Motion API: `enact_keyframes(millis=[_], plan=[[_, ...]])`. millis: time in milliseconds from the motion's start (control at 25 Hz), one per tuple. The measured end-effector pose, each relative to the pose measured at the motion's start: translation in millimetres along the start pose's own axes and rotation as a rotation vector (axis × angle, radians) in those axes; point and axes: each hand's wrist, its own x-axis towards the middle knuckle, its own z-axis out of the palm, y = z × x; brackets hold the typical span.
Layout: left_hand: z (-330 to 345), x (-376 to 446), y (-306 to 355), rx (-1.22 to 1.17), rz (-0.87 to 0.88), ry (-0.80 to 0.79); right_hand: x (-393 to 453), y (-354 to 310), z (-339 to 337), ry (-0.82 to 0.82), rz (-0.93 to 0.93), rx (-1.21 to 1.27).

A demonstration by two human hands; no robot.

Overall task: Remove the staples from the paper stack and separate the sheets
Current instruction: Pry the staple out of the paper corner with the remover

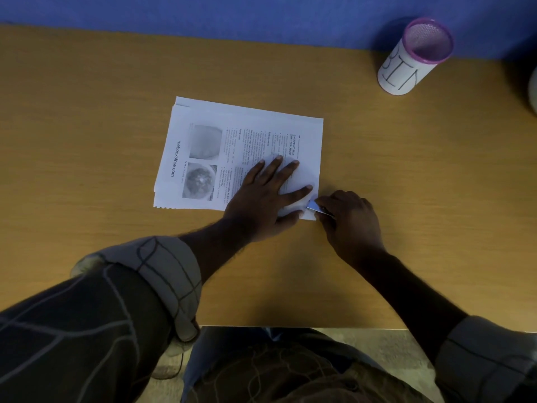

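A stack of printed sheets (pixel 220 146) lies flat in the middle of the wooden desk (pixel 87 141), text and two grey pictures facing up. My left hand (pixel 267 196) presses flat on the stack's near right part, fingers spread. My right hand (pixel 348 222) sits just off the stack's near right corner, closed around a small metal staple remover (pixel 315 207) whose tip touches that corner. The staple itself is hidden under the tool and fingers.
A white cup with a purple rim and "BIN" written on it (pixel 412 59) stands at the far right of the desk, against a blue partition (pixel 232 13). A pale rounded object (pixel 533 91) shows at the right edge. The desk's near edge lies below my forearms.
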Motion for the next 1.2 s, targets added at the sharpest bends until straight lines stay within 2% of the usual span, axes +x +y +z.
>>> enact_keyframes(millis=[320, 560, 1200], plan=[[-0.2, 0.7, 0.7, 0.001, -0.01, 0.009, 0.1, 0.5, -4.0, -0.047, -0.076, -0.053], [0.8, 0.6, 0.8, -0.009, -0.013, 0.013, 1.4, 0.1, -2.0, 0.001, -0.048, -0.059], [-0.9, 0.5, 1.4, -0.019, -0.021, 0.004, 10.8, 13.0, -3.6, -0.036, -0.236, -0.125]])
